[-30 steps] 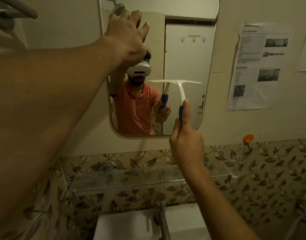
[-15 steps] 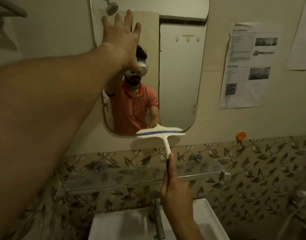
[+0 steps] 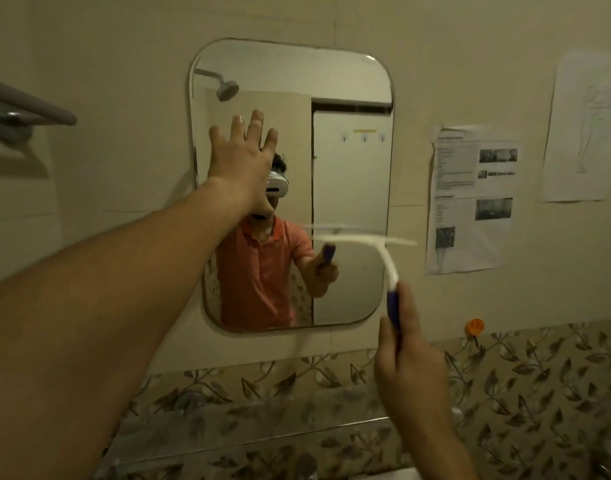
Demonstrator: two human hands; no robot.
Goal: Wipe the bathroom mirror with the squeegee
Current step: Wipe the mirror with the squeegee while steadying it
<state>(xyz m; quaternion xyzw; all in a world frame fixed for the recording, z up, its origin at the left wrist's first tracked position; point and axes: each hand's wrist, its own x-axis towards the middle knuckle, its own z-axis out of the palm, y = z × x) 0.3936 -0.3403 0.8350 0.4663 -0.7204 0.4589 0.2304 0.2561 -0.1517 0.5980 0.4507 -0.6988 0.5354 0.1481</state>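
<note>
Swung the squeegee [image 3: 388, 268] back up off the bottom rim of the mirror [image 3: 349, 168] in the last half second, so now parked about mid-height on the right side of the glass, blade level and blurry, far end poking past the right edge over the wall. Can't tell from here whether actually touching the glass or just off it. Also dropped the left grip [image 3: 243, 161] from up near the top left corner to mid-left, fingers straight and spread, palm toward the glass, holding nothing. Right grip [image 3: 408, 368] clenched round the blue end of the handle, thumb laid up along it. Handling-wise: looks like light plastic, with a stiff white neck and crossbar and presumably a soft rubber strip along the blade, so no real weight to fight. Probably slick when wet, so best grabbed right there on the blue part, low down, for leverage and even pressure across the blade. Worth going easy on the mirror too, being glass. Only the head view to go on, so no second angle for checking contact.
</note>
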